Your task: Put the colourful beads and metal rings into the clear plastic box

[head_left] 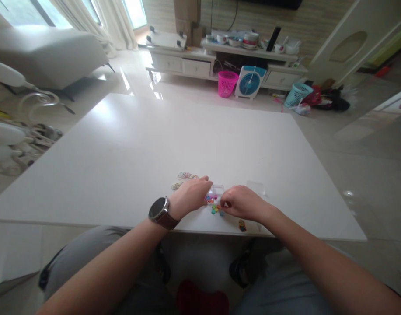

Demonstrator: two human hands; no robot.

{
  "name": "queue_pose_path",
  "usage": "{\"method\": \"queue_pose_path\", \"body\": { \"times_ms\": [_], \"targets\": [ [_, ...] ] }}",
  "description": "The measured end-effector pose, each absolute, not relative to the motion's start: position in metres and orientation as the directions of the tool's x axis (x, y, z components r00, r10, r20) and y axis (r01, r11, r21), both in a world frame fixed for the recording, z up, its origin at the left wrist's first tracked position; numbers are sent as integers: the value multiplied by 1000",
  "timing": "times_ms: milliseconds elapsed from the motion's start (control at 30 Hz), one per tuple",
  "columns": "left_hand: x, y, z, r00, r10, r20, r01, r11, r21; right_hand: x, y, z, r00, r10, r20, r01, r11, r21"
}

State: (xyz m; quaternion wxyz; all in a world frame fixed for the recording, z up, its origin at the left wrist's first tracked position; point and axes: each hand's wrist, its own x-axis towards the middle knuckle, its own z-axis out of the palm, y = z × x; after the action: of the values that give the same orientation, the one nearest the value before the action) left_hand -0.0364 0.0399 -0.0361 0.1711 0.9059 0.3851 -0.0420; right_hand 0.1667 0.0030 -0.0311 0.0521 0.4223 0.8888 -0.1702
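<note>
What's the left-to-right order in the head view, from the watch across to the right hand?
Watch → left hand → small colored pieces → right hand.

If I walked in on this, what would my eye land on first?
Probably the big white table, where the left hand is at a clear box and the right hand is at small bright pieces near the front edge. A round dark watch stands out on the left wrist. Beyond, a hot-pink basket sits beside a blue-and-white fan.
</note>
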Motion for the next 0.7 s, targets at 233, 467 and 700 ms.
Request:
{"method": "queue_pose_path", "body": {
  "times_ms": [233, 467, 700],
  "targets": [
    [-36, 40, -32, 692, 684, -232, 720, -632, 286, 157, -2, -37, -602, 724, -336, 793, 592, -144],
    [-36, 40, -30, 691, 680, -243, 721, -630, 289, 151, 0, -33, -593, 725, -349, 801, 574, -169],
    [-34, 39, -26, 692, 676, -253, 721, -628, 291, 168, 5, -29, -590, 774, -231, 801, 523, -292]
  ]
}}
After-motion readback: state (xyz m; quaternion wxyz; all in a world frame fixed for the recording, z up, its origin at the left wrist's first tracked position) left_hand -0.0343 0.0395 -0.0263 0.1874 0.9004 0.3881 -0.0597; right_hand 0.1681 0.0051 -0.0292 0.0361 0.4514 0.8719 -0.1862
